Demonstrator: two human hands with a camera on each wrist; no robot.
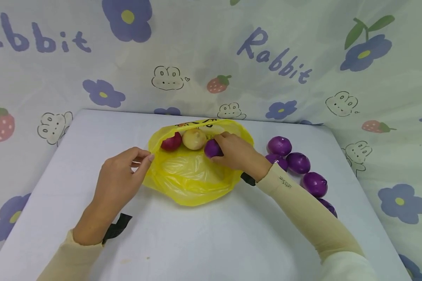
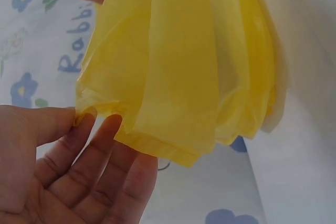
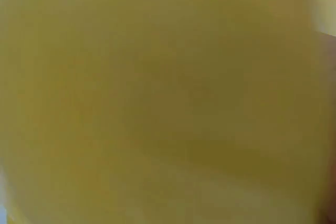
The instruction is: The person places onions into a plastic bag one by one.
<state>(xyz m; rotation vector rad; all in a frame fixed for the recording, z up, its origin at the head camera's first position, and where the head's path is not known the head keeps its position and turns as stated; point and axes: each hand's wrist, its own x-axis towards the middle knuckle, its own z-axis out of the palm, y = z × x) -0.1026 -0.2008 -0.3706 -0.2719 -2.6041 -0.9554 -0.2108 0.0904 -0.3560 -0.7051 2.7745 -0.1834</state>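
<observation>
A yellow plastic bag (image 1: 193,191) lies on the white table with its mouth open upward. My left hand (image 1: 119,177) pinches the bag's left rim between thumb and fingertips, as the left wrist view shows on the yellow film (image 2: 178,66). Reaching into the mouth from the right, my right hand (image 1: 237,152) grips a purple onion (image 1: 212,149). Beside that onion inside the bag are a pale yellow onion (image 1: 193,139) and a dark red onion (image 1: 171,142). Yellow film fills the right wrist view and hides that hand's fingers.
Several purple onions (image 1: 298,162) sit on the table to the right, partly hidden behind my right forearm. A patterned cloth (image 1: 183,47) with flowers and rabbits hangs behind the white table (image 1: 197,242).
</observation>
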